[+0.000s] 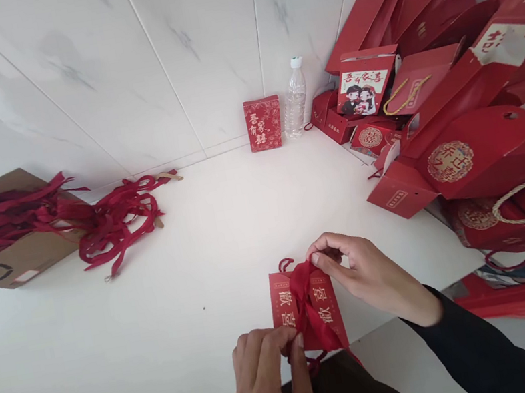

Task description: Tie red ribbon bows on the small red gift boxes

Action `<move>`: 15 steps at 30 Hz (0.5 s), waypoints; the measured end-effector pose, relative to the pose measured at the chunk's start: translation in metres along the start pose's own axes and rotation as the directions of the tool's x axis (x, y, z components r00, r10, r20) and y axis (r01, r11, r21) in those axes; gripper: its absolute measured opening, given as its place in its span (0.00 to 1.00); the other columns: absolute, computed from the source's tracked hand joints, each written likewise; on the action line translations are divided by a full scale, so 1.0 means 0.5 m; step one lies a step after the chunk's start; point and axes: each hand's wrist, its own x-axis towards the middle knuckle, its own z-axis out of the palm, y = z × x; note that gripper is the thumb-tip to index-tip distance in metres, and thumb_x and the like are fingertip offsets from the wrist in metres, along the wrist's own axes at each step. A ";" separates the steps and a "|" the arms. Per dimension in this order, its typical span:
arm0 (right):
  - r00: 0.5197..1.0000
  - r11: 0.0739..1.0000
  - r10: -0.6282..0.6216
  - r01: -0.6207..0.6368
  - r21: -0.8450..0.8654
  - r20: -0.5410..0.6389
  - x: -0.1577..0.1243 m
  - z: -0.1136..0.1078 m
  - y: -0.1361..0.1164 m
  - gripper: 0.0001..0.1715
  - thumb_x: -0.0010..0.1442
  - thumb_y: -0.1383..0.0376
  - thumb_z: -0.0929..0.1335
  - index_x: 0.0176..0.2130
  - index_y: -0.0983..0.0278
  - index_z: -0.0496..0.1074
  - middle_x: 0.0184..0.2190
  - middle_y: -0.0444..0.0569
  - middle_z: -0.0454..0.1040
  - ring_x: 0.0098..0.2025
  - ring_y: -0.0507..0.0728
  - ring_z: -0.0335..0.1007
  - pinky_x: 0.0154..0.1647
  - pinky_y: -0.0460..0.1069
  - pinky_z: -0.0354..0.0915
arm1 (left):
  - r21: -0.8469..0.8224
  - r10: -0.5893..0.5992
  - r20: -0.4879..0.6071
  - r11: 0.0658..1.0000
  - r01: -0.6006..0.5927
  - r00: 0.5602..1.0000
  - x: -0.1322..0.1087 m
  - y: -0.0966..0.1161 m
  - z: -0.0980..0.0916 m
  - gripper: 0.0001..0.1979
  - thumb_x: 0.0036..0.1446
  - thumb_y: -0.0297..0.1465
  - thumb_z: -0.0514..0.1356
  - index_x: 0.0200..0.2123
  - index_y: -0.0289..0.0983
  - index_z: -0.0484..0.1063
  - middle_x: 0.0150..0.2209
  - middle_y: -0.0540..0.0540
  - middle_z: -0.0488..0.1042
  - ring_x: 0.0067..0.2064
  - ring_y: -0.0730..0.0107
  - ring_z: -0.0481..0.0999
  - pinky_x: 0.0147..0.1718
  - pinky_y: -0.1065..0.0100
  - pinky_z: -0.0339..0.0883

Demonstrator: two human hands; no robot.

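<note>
The right hand (365,273) pinches a red ribbon (300,284) with its thumb and finger. The left hand (268,375) pinches the ribbon too, lower down. The red box (322,301) is between the two hands, by the near edge of the worktop (165,335), with the ribbon on top of it. Far off to the left hand's left, a brown box (44,254) spills more ribbons (117,222). Past the right hand, a bottle (295,102) stands near the wall (205,44).
</note>
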 end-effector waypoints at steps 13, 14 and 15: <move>0.998 0.998 0.044 -0.042 0.044 -0.042 -0.010 0.010 0.019 0.16 0.71 0.54 0.63 0.37 0.60 0.72 0.32 0.44 0.73 0.32 0.55 0.65 0.29 0.48 0.58 | -0.007 -0.012 0.013 1.000 0.012 1.000 -0.016 0.004 0.000 0.09 0.63 0.21 0.58 0.36 0.41 0.69 0.30 0.51 0.70 0.35 0.67 0.67 0.36 0.67 0.61; 0.998 0.998 0.045 -0.043 0.043 -0.038 -0.011 0.010 0.019 0.16 0.71 0.54 0.63 0.38 0.59 0.72 0.33 0.44 0.73 0.33 0.55 0.66 0.30 0.49 0.59 | -0.014 -0.020 0.012 1.000 0.020 1.000 -0.016 0.006 -0.002 0.09 0.63 0.21 0.58 0.36 0.42 0.69 0.30 0.51 0.70 0.35 0.67 0.67 0.36 0.67 0.61; 0.998 0.998 0.043 -0.041 0.037 -0.035 -0.012 0.009 0.019 0.15 0.71 0.54 0.62 0.39 0.59 0.72 0.35 0.44 0.74 0.35 0.55 0.67 0.31 0.49 0.60 | -0.022 -0.035 0.014 0.999 0.035 0.999 -0.016 0.009 -0.006 0.08 0.63 0.22 0.58 0.36 0.42 0.70 0.30 0.51 0.70 0.35 0.66 0.67 0.36 0.66 0.61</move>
